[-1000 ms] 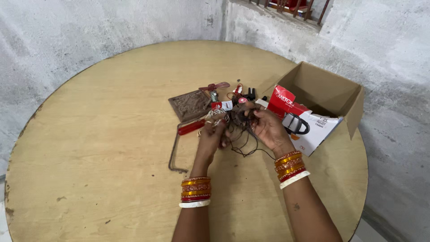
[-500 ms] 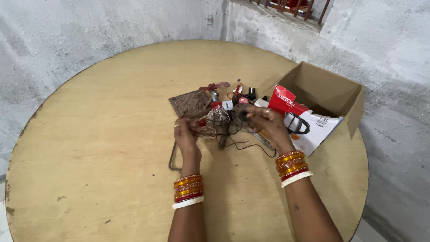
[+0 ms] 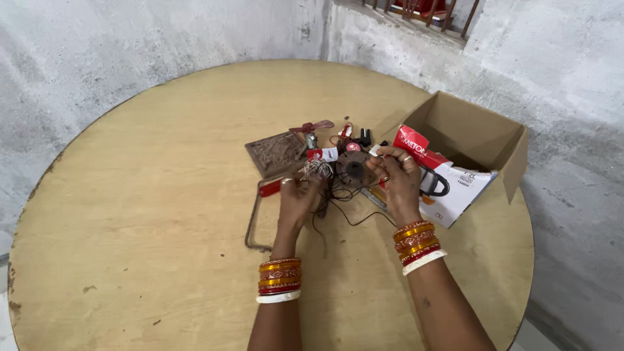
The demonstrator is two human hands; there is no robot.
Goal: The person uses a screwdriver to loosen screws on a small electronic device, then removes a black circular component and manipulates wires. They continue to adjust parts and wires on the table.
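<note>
Matt wood tabletop (image 3: pixel 149 214), worn. Plain brown cardboard box (image 3: pixel 478 133), upper right. Glossy printed carton (image 3: pixel 455 188). Dark embossed plaque (image 3: pixel 276 153). Rough whitewashed plaster wall (image 3: pixel 130 39).

Hidden and cut-off parts, head view

Small parts pile (image 3: pixel 338 146) was too small and tangled to identify piece by piece. Left hand (image 3: pixel 299 198) covered part of the wire coil (image 3: pixel 317 169); its grip was unclear. Right hand (image 3: pixel 396 179) hid the dark round part's (image 3: pixel 353 169) far edge. Table (image 3: pixel 130 260) was cut off at the bottom edge.
</note>
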